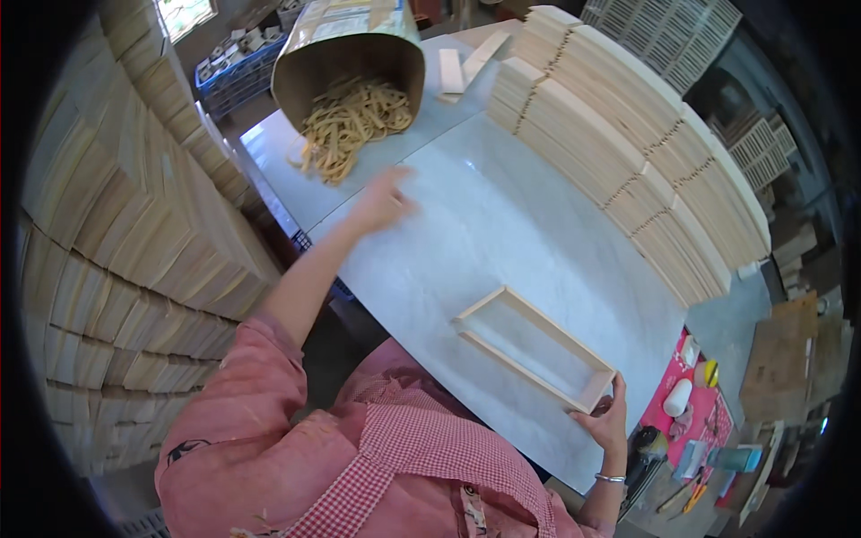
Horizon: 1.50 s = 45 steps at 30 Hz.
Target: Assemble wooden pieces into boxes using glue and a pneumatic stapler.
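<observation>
A pale wooden rectangular frame [535,345] lies flat on the grey marble tabletop [502,233]. My right hand [605,420] grips its near right corner. My left hand [381,202], blurred with motion, is stretched out over the table toward a heap of tan rubber bands [348,117] that spill from a tipped cardboard box [345,54]. The fingers of that hand are loosely spread and I see nothing in them.
A long row of stacked wooden frames [628,152] runs along the table's right side. Tall piles of wood slats [126,224] stand at the left. Two loose slats [462,67] lie by the box. A pink mat with tools and a white bottle [679,396] sits at lower right.
</observation>
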Available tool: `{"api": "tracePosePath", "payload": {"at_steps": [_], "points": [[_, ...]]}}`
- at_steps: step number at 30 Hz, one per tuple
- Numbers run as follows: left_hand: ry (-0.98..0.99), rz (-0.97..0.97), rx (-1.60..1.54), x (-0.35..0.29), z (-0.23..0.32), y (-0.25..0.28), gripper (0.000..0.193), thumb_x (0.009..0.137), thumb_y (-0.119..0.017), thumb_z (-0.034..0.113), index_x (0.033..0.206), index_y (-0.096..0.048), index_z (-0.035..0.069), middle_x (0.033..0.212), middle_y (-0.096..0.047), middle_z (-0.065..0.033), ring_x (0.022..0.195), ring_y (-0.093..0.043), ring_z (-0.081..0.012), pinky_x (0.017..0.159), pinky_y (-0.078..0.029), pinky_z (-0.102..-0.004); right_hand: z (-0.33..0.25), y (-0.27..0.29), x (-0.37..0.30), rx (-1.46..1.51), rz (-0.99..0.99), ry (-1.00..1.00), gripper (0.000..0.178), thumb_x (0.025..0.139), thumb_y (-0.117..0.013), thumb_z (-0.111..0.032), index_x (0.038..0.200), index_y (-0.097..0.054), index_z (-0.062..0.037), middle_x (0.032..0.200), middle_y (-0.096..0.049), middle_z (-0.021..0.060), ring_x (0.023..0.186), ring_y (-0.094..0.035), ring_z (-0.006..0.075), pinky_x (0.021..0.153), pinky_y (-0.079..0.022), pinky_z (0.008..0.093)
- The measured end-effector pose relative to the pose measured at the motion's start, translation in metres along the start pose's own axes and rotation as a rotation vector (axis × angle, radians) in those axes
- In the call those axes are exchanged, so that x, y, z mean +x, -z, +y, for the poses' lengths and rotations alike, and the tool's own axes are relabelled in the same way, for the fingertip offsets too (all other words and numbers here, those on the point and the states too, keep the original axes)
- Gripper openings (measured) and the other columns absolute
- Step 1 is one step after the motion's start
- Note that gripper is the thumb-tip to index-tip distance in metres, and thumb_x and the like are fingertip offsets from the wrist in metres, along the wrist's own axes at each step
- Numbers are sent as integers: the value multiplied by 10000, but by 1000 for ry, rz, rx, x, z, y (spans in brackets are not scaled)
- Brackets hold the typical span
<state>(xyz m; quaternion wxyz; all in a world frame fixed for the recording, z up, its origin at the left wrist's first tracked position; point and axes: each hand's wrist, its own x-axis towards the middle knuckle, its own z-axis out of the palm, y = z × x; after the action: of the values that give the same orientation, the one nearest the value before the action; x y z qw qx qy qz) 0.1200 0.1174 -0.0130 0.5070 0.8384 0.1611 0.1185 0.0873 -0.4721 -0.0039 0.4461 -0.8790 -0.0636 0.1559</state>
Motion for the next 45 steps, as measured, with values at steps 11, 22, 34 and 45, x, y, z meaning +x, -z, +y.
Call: {"api": "tracePosePath", "payload": {"at_steps": [11, 22, 34, 45], "points": [[132, 441, 581, 45, -14, 47, 141, 844, -722, 176, 804, -649, 62, 742, -611, -94, 750, -627, -334, 742, -522, -410, -9, 1, -6, -56, 14, 44, 1166, 567, -910, 10, 1557, -295, -38, 1146, -656, 185, 716, -600, 186, 668, -539, 291], [77, 207, -313, 42, 99, 45, 380, 921, -754, 373, 703, -590, 109, 642, -494, 3, 606, -423, -108, 614, -379, -257, 2, 36, -29, 37, 143, 85, 899, 700, -803, 54, 1505, -405, 4, 1247, -655, 165, 770, -632, 178, 698, -540, 280], [-316, -874, -191, -116, 252, -115, 404, 893, -780, 242, 658, -488, 90, 611, -522, 21, 515, -429, -83, 510, -389, -230, -185, -61, -20, 78, 373, 651, 537, 751, -793, -45, 1257, -618, -12, 1195, -668, 120, 1023, -645, 256, 966, -478, 368], [-832, -976, 312, -134, 164, -59, 499, 709, -884, 456, 698, -503, 134, 674, -501, 36, 673, -500, -198, 953, -401, -401, -140, -49, -60, -58, -175, 685, 302, 719, -883, -205, 778, -607, -96, 632, -491, -26, 604, -416, 198, 912, -433, 354]]}}
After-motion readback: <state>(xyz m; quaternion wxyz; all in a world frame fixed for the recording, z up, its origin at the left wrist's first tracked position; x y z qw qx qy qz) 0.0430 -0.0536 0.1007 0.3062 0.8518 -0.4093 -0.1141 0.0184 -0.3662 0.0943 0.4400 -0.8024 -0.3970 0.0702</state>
